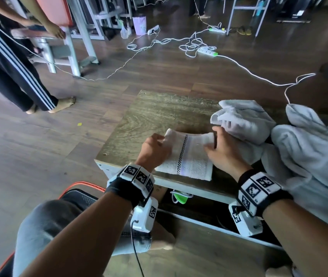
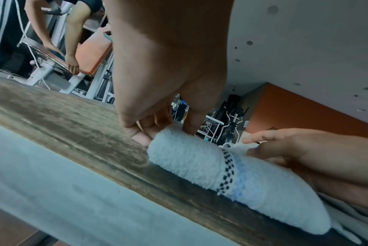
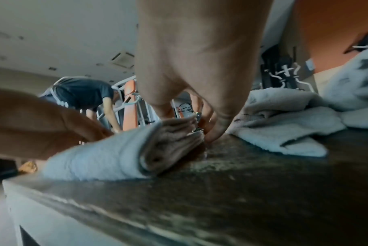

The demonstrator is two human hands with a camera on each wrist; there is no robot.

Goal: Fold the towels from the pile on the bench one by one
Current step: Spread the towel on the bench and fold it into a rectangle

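Both hands folding a towel (image 1: 187, 156) on the surface (image 1: 149, 116)

Left hand (image 1: 153, 150) and right hand (image 1: 222, 152) each have a pinching grip on a far corner (pile (image 1: 299, 140) lies beside).

A white towel (image 1: 187, 156) with a checkered black stripe lies folded flat near the worktop's (image 1: 149, 114) front edge, its far edge rolled up. Just right, the pile of crumpled white towels (image 1: 291, 140) spreads across the worktop.
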